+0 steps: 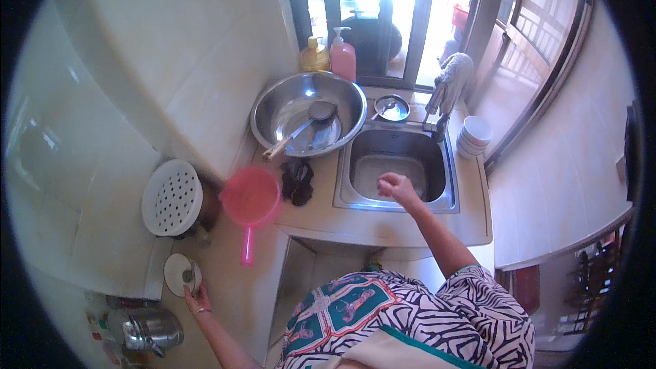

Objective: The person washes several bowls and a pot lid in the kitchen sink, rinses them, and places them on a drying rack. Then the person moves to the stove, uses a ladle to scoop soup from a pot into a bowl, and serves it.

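Observation:
At the lower left, my left hand (198,299) grips the rim of a small white bowl (177,272), thumb near its edge. Something small and greenish lies in the bowl; I cannot tell what. My right hand (397,188) hangs over the stainless steel sink (344,202), fingers curled in and no object visible in them. Between the two hands, a pink plastic dipper (251,197) rests on the counter with its handle towards me. Left of the sink sits a large metal basin (287,92) with a long-handled ladle (300,130) across it.
A white perforated steamer tray (173,199) leans by the left wall. Dark cloth (297,184) lies beside the dipper. Stacked white bowls (473,138) stand right of the cloth-draped faucet (451,77). Pump bottles (342,59) line the window. A metal kettle (151,330) is lower left.

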`<state>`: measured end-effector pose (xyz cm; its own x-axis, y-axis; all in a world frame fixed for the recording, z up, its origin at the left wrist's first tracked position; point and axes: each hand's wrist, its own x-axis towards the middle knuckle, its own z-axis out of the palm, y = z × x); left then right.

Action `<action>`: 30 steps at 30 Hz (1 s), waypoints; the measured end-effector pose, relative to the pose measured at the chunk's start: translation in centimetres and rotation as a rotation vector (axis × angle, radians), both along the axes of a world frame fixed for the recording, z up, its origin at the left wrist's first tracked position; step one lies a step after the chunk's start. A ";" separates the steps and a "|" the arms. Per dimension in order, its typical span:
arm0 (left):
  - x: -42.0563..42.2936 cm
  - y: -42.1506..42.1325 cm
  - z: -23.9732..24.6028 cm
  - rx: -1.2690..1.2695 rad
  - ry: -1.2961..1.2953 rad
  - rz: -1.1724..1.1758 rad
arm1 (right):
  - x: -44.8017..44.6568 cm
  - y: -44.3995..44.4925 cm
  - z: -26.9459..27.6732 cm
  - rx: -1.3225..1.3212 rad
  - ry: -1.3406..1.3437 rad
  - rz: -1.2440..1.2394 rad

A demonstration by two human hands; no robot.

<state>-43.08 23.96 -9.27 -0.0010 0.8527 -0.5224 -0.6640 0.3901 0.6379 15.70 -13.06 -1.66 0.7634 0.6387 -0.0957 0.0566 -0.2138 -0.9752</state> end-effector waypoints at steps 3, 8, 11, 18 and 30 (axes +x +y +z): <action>-0.2 -2.6 0.4 -0.039 0.053 0.108 | 6.0 2.3 -0.4 0.287 0.456 -0.111; -0.7 -8.6 1.2 0.008 0.134 0.178 | 14.9 7.8 -2.2 0.498 0.923 -0.301; -0.5 -13.4 2.3 0.026 0.174 0.166 | 18.9 11.6 -4.1 0.493 0.994 -0.374; 0.7 -20.5 3.8 -0.049 0.297 0.180 | 24.3 15.3 -6.7 0.581 1.195 -0.481; 13.8 -22.1 -0.1 -0.015 0.420 -0.508 | 16.8 2.3 -6.7 -0.102 -0.707 -0.269</action>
<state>-29.29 1.90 -9.33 0.1935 0.7936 -0.5769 -0.0905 0.5999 0.7949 32.52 -10.79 -8.37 0.7932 0.4359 0.4251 0.5932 -0.3958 -0.7010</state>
